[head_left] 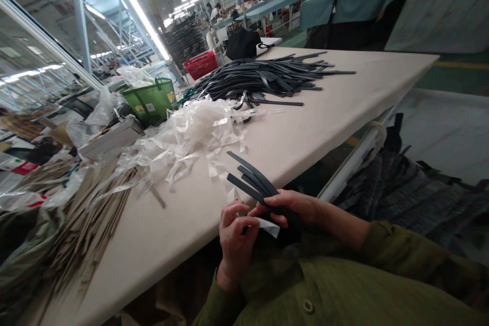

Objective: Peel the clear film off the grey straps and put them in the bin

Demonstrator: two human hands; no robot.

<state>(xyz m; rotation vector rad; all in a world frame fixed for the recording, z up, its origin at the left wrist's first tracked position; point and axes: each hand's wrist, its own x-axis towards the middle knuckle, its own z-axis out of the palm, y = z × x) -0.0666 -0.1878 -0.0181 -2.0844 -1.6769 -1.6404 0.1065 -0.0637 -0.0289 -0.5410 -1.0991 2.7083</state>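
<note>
My right hand (292, 206) is closed round several dark grey flat strips (252, 175), whose free ends fan out over the front edge of the table. Just left of it, my left hand (237, 232) has thumb and fingers pinched together on a thin white strip (269, 226), which sticks out toward the dark strips. Whether the white strip is still attached to one of them cannot be made out. Both hands are low, by the table edge, close to my green shirt.
On the pale table (305, 122) lie a heap of white film strips (198, 127), a large pile of dark strips (263, 76) and a bundle of brown strips (95, 219). Behind stand a green bag (151, 102) and a red basket (200, 64). Dark pieces (405, 198) lie at right.
</note>
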